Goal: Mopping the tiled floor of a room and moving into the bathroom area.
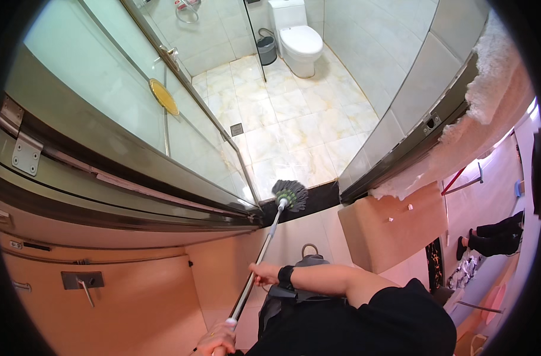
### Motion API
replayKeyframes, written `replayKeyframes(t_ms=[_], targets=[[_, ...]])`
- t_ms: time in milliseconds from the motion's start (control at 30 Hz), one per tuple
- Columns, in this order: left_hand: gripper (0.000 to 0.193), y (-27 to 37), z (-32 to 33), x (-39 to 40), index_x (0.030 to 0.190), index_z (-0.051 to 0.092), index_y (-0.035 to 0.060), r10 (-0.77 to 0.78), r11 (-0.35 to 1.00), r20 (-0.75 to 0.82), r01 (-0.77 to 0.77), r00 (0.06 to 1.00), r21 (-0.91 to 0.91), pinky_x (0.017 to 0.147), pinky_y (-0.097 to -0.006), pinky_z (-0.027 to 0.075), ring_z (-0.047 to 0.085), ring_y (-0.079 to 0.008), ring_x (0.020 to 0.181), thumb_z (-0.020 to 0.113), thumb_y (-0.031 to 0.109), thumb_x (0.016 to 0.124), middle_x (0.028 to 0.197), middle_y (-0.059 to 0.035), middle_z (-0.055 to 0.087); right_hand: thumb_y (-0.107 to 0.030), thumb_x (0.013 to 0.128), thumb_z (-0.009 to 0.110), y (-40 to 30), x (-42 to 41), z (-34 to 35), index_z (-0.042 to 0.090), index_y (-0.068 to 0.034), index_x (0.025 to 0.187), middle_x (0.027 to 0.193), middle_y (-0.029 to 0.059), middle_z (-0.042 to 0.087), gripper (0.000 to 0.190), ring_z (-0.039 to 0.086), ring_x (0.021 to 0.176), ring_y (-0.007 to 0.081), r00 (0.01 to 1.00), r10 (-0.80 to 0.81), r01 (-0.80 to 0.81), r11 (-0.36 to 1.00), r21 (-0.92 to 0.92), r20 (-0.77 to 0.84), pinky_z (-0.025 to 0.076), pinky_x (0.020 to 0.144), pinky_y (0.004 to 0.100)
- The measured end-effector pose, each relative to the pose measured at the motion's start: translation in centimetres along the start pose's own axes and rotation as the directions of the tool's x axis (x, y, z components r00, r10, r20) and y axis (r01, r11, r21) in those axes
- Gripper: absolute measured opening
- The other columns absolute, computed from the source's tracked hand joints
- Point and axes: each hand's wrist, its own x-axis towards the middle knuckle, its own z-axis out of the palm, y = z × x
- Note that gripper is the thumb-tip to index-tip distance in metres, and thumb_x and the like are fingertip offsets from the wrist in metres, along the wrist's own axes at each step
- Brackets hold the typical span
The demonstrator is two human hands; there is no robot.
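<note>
Both my hands are on the metal pole (pixel 246 291) of a mop. My left hand (pixel 217 340), at the bottom edge of the view, wraps the white grip at the pole's top end. Farther down, my right hand (pixel 267 273), with a black band on its wrist, closes around the shaft. The pole slants away from me to a mop head (pixel 291 196) of grey strands with green at its centre. That head lies over the black stone threshold (pixel 319 199) of a bathroom doorway, its far edge by the marbled floor tiles (pixel 297 129).
A glass door panel (pixel 119 98) with a yellow oval handle flanks the doorway's left. Beyond are a white toilet (pixel 299 42), a grey bin (pixel 267 51) and a floor drain (pixel 237 129). At right, a beige box-like block (pixel 390 227) and another person's legs (pixel 495 238).
</note>
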Motion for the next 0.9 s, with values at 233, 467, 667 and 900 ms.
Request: replayKeyframes(t_ms=[233,467,667,900], targets=[[0.019,4.2,-1.2,-2.3,0.044,0.038,0.0012,-0.102,0.994,-0.175,0.093,0.979,-0.062,0.053,-0.0326,0.038,0.039,-0.0194,0.042,0.037,0.007,0.063,0.044,-0.0108,0.04,-0.025,0.073,0.042,3.0,-2.0,4.6,0.043,-0.004,0.059,0.045,0.002,0.039,0.026,0.041,0.038,0.0117,0.959,0.189,-0.201,0.979,0.036,0.211,0.035,0.034,0.0228],[0.015,3.2,-0.5,0.0,0.045,0.038,0.0008,-0.053,0.993,0.011,0.054,0.999,-0.105,0.053,-0.0324,0.037,0.04,-0.021,0.042,0.038,0.005,0.059,0.044,-0.0109,0.04,-0.024,0.074,0.04,3.2,-2.1,1.6,0.046,-0.003,0.066,0.05,0.0019,0.04,0.023,0.04,0.039,0.0119,0.993,0.116,-0.117,0.992,0.052,0.02,0.036,0.037,0.0254],[0.011,-3.4,0.5,1.2,0.046,0.042,0.0031,-0.049,0.971,0.278,0.111,0.959,-0.212,0.076,-0.0369,0.04,0.048,-0.0193,0.054,0.038,0.002,0.056,0.051,-0.0053,0.044,-0.025,0.075,0.038,1.6,-1.2,-6.3,0.046,0.0,0.063,0.046,0.0057,0.04,0.029,0.043,0.039,0.0155,0.997,0.034,-0.023,0.985,0.169,-0.065,0.035,0.035,0.027],[0.011,-8.3,8.0,5.9,0.054,0.045,0.0021,-0.03,0.982,0.396,0.102,0.918,-0.16,0.08,-0.0375,0.037,0.05,-0.0191,0.058,0.036,0.002,0.06,0.054,-0.0056,0.046,-0.023,0.075,0.039,-2.6,-0.8,-18.2,0.045,0.003,0.066,0.049,0.0086,0.041,0.027,0.043,0.039,0.0169,0.914,-0.044,0.039,0.999,-0.021,-0.403,0.037,0.034,0.0273]])
